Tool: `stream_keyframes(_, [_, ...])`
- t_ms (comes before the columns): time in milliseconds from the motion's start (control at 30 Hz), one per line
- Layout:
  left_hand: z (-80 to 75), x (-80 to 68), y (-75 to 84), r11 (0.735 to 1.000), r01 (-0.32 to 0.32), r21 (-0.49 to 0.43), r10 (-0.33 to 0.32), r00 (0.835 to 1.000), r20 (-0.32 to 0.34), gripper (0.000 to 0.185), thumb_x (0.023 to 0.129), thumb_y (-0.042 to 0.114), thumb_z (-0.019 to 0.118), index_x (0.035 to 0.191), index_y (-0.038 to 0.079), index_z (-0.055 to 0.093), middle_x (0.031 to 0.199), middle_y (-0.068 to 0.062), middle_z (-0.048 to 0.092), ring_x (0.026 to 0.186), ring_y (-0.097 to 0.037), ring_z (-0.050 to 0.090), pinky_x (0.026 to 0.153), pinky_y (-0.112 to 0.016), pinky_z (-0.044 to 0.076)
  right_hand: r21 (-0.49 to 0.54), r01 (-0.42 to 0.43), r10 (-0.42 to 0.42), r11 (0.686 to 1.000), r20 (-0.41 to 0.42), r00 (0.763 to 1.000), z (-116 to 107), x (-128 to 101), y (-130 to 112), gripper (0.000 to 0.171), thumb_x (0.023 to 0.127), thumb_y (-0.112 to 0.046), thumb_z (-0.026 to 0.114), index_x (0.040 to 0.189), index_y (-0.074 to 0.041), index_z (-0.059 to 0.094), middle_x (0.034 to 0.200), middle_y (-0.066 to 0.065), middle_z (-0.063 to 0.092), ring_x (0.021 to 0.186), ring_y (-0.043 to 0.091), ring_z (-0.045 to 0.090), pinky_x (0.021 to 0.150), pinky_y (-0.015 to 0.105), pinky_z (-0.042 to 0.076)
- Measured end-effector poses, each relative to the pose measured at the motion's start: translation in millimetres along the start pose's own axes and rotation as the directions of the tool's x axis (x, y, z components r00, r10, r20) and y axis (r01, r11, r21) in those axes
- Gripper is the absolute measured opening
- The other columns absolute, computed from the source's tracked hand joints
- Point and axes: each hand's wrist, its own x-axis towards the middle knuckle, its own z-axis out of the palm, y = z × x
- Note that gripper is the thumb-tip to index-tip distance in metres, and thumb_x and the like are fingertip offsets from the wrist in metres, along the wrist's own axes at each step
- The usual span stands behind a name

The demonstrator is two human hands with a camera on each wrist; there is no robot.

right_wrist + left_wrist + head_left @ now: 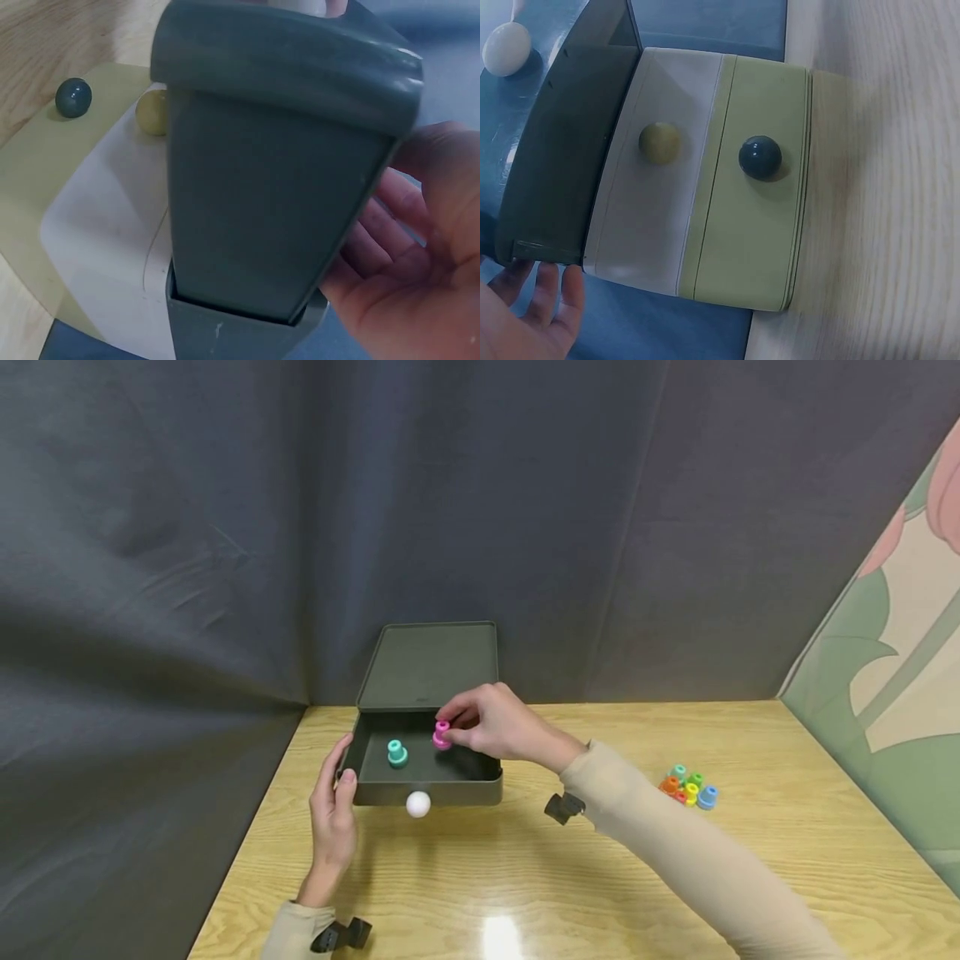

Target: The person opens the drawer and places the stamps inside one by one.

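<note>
Left hand (333, 814), fingers straight, rests against the front left corner of the open grey tin (390, 793) on the wooden table (525, 893). A white ball (417, 804) touches the tin's front wall. Inside stands a teal peg (397, 752). Right hand (498, 722) pinches a pink peg (442, 735) above the tin floor. Loose coloured pegs (688, 787) lie well apart, right. Lid (427, 664) stands upright behind.
</note>
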Motion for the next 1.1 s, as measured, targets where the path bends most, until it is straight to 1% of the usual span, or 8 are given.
stream_keyframes(167, [0.2, -1.6, -0.7, 1.000, 0.014, 0.017, -0.014, 1.000, -0.010, 0.046, 0.109, 0.000, 0.042, 0.154, -0.004, 0.051, 0.149, 0.016, 0.058, 0.135, 0.001, 0.056, 0.110, -0.011, 0.043, -0.009, 0.004, -0.004, 1.000, 0.027, 1.000, 6.4, 6.2, 0.3, 0.020, 0.096, -0.011, 0.078, 0.116, -0.009, 0.082, 0.106, 0.001, 0.083, 0.093, 0.008, 0.078, 0.085, 0.023, 0.061])
stream_keyframes(267, [0.7, -2.1, 0.0, 1.000, 0.016, 0.021, -0.016, 1.000, -0.012, 0.046, 0.109, 0.000, 0.043, 0.154, -0.004, 0.051, 0.149, 0.015, 0.058, 0.136, 0.001, 0.056, 0.111, -0.011, 0.042, -0.004, 0.003, -0.003, 1.000, 0.042, 0.999, 9.8, 8.9, 0.8, 0.021, 0.096, -0.010, 0.078, 0.117, -0.008, 0.082, 0.107, 0.001, 0.083, 0.094, 0.008, 0.078, 0.085, 0.022, 0.061])
stream_keyframes(400, [1.2, -2.4, 1.5, 1.000, 0.008, 0.026, -0.008, 1.000, -0.008, 0.046, 0.109, 0.000, 0.042, 0.154, -0.004, 0.051, 0.150, 0.014, 0.058, 0.136, 0.001, 0.056, 0.111, -0.012, 0.042, 0.006, 0.001, -0.001, 1.000, 0.053, 0.999, 12.8, 10.5, 0.3, 0.020, 0.096, -0.010, 0.078, 0.116, -0.008, 0.081, 0.108, 0.001, 0.083, 0.094, 0.009, 0.079, 0.085, 0.022, 0.061])
stream_keyframes(667, [1.6, -2.1, 2.9, 1.000, -0.008, 0.021, 0.008, 1.000, -0.005, 0.046, 0.109, -0.001, 0.042, 0.154, -0.004, 0.050, 0.150, 0.014, 0.058, 0.136, 0.000, 0.056, 0.111, -0.012, 0.042, -0.005, 0.028, -0.027, 1.000, 0.074, 0.997, 17.0, 13.5, -3.0, 0.017, 0.095, -0.012, 0.081, 0.112, -0.009, 0.082, 0.108, 0.000, 0.083, 0.093, 0.010, 0.079, 0.085, 0.020, 0.060])
stream_keyframes(833, [1.7, -3.0, 2.9, 1.000, -0.001, 0.024, 0.001, 1.000, -0.004, 0.046, 0.109, 0.000, 0.042, 0.154, -0.004, 0.051, 0.150, 0.013, 0.058, 0.135, 0.000, 0.056, 0.111, -0.012, 0.042, -0.022, 0.022, -0.021, 1.000, 0.073, 0.997, 21.9, 14.6, -2.5, 0.015, 0.095, -0.013, 0.082, 0.110, -0.011, 0.083, 0.106, -0.002, 0.083, 0.092, 0.009, 0.079, 0.084, 0.019, 0.060])
stream_keyframes(967, [1.4, -3.2, 2.5, 1.000, 0.011, 0.026, -0.010, 1.000, -0.007, 0.046, 0.109, 0.001, 0.042, 0.154, -0.003, 0.051, 0.150, 0.011, 0.059, 0.136, 0.000, 0.056, 0.112, -0.013, 0.042, -0.038, 0.028, -0.025, 0.999, 0.066, 0.997, 24.4, 14.2, -3.2, 0.014, 0.095, -0.013, 0.082, 0.109, -0.012, 0.083, 0.106, -0.001, 0.083, 0.094, 0.010, 0.079, 0.083, 0.020, 0.061])
stream_keyframes(1100, [1.1, -3.5, 2.6, 0.999, 0.016, 0.028, -0.016, 1.000, -0.002, 0.046, 0.110, 0.001, 0.042, 0.155, -0.003, 0.050, 0.151, 0.010, 0.058, 0.136, 0.000, 0.056, 0.112, -0.013, 0.042, -0.096, 0.028, -0.022, 0.995, 0.058, 0.998, 26.0, 12.9, -3.6, 0.014, 0.094, -0.017, 0.083, 0.108, -0.015, 0.083, 0.104, -0.004, 0.083, 0.090, 0.007, 0.077, 0.081, 0.022, 0.060])
